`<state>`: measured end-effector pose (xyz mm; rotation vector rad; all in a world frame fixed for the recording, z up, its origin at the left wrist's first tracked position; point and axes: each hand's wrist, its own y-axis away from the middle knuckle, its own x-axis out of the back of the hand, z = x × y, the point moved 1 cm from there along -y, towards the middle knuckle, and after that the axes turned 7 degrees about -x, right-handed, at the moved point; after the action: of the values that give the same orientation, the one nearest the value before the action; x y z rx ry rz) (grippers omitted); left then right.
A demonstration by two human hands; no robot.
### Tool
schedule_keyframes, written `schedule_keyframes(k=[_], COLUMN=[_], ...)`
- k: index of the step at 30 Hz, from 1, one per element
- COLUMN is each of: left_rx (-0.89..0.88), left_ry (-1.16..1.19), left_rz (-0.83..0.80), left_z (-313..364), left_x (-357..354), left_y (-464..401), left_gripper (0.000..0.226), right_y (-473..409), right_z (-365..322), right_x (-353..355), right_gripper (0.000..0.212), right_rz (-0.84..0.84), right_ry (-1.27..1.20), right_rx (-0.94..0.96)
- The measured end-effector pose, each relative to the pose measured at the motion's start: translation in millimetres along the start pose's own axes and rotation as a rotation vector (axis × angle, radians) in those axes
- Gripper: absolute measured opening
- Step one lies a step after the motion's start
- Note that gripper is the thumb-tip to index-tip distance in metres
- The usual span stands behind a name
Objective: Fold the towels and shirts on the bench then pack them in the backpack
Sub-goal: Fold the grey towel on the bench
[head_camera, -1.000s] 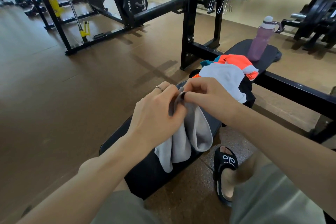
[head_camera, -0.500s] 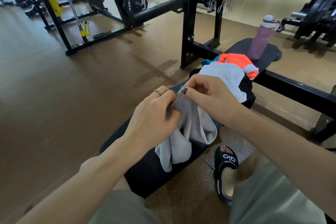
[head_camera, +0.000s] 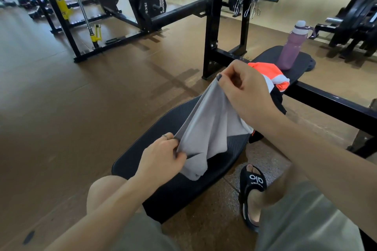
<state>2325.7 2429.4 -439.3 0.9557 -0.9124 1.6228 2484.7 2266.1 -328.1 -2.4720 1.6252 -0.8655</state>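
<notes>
A person seated at a black padded counter [head_camera: 175, 185] in a gym holds up a pale grey towel [head_camera: 208, 124]. The counter's pad has a finely ribbed, matte surface and rounded ends. The towel looks soft and thin, with a smooth weave, and hangs in loose vertical folds. Its top edge is stretched taut on a slant between the two hands, and its lower end rests bunched on the pad.

The left hand [head_camera: 163, 157], low and near the body, pinches one corner between thumb and curled fingers; a thin ring sits on one finger. The right hand [head_camera: 244, 91], raised higher and well apart from the left, pinches the opposite corner the same way.

Behind the right hand, further along the counter, lies a heap of clothes [head_camera: 273, 79]: bright orange fabric on top, with white and black cloth under it. Beyond the heap a mauve water bottle [head_camera: 289, 49] with a pale lid stands upright on the far pad.

A foot in a black slide sandal [head_camera: 253, 193] rests on the speckled brown floor [head_camera: 81, 108]. Black steel weight racks [head_camera: 210, 22] stand behind.
</notes>
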Motion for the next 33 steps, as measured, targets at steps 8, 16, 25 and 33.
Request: schedule_keyframes(k=[8, 16, 25, 33], left_rx=[-0.1, -0.282, -0.234, -0.154], left_ry=[-0.09, -0.293, -0.171, 0.075], left_rz=[0.051, 0.221, 0.278, 0.305], left_z=[-31, -55, -76, -72], left_x=[27, 80, 115, 143], left_y=[8, -7, -14, -23], left_gripper=[0.016, 0.024, 0.004, 0.01], right_y=[-28, -37, -27, -31], right_z=[23, 55, 67, 64], right_x=[27, 41, 46, 52], right_gripper=[0.016, 0.017, 0.01, 0.028], right_rz=[0.176, 0.18, 0.02, -0.21], right_ry=[0.124, 0.197, 0.162, 0.243], right_rx=[-0.058, -0.185, -0.174, -0.192])
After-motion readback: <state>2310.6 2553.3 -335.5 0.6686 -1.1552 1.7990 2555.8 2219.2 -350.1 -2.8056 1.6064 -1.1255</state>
